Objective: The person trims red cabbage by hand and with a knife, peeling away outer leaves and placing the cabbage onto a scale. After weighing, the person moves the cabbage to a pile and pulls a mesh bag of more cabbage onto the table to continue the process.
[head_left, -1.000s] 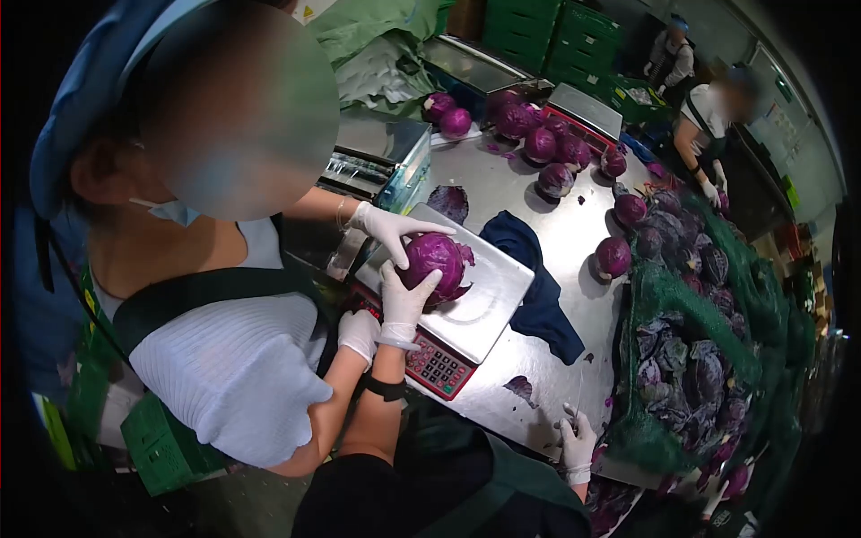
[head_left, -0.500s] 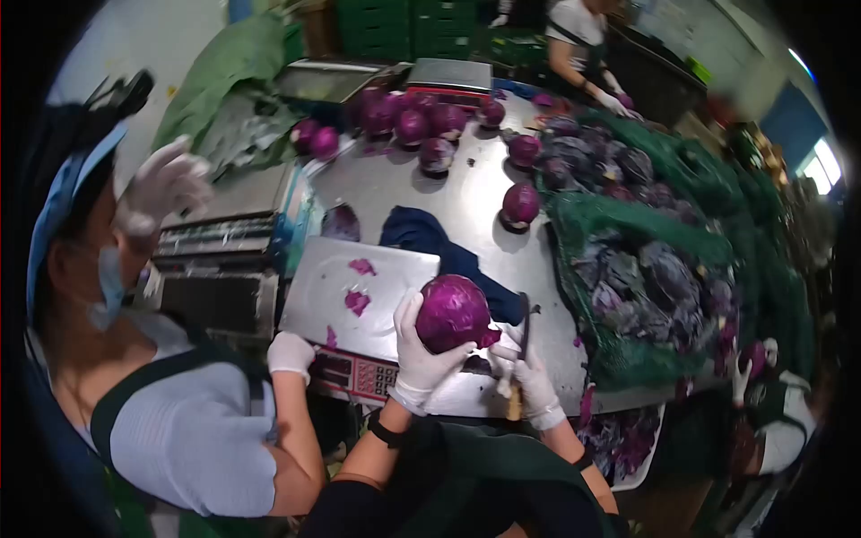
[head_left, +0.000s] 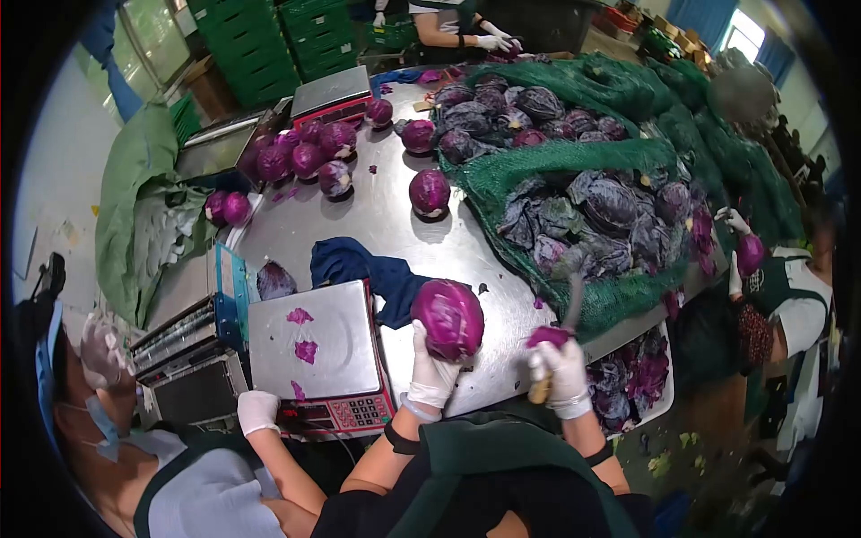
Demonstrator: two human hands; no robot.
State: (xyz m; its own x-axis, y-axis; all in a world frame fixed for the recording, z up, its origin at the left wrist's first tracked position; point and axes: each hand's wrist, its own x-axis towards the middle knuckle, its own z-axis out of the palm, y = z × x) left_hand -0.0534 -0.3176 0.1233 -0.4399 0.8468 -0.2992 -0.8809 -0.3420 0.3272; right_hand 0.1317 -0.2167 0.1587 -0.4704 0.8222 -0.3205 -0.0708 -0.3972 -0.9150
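A peeled red cabbage rests in my gloved left hand, whose fingers wrap its lower side above the metal table. My gloved right hand is apart from the cabbage, to its right, closed around a knife. The blade points up and away, and the light handle shows below the fist. A purple leaf piece sits at the fingers of that hand, slightly blurred. Left of the cabbage are a dark blue cloth and a scale with leaf scraps on its plate.
Green net sacks of untrimmed cabbages fill the table's right side. A white bin of leaves stands below the right edge. Trimmed cabbages sit near a second scale. A co-worker's gloved hand is beside the near scale.
My right hand has moved right, away from the cabbage, with the knife and a purple leaf piece. The left hand still holds the cabbage. The camera view has turned right.
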